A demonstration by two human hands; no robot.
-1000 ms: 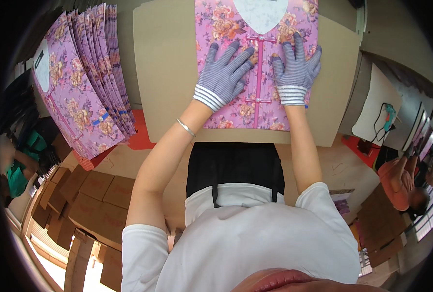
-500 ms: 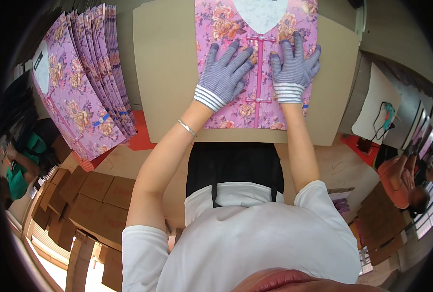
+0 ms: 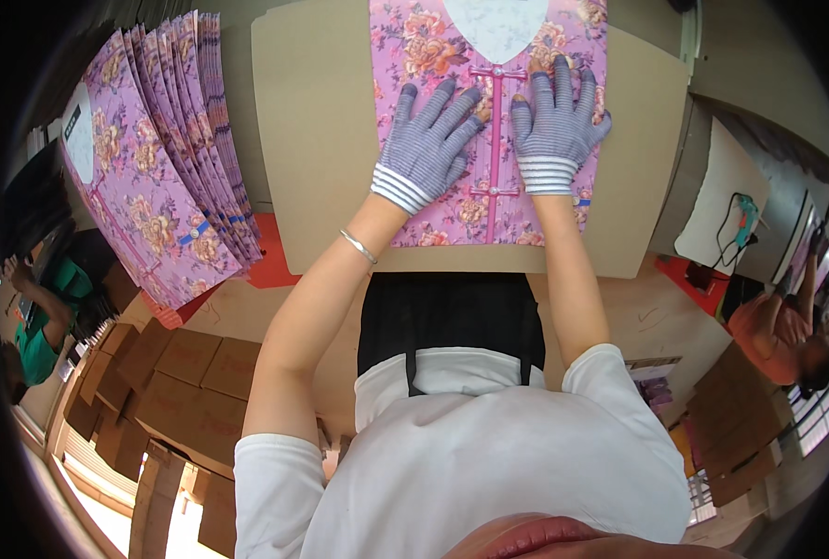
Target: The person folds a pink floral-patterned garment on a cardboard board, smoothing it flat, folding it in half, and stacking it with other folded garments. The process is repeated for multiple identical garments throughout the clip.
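Observation:
A folded pink floral garment [image 3: 470, 216], with a white panel at its neck and a magenta placket with knot-style fastenings down the front, lies flat before me. Beneath it is a sheet of tan cardboard [image 3: 321, 140]. My left hand [image 3: 424, 144], in a grey-purple striped glove, rests palm down on the garment left of the placket, fingers spread. On the other side of the placket my right hand [image 3: 559, 130], gloved alike, also lies flat with fingers apart. Neither hand grips anything. The garment's top edge runs out of view.
Several matching folded garments [image 3: 149, 177] stand in a leaning pile at the left. Brown cartons [image 3: 191, 382] are stacked at lower left. A green-handled tool with a cord [image 3: 742, 224] lies on a white board at right. Other people [image 3: 47, 321] work at both sides.
My right hand has shifted slightly left and up on the garment, toward the placket. My left hand has stayed where it was. The person at the right has moved an arm.

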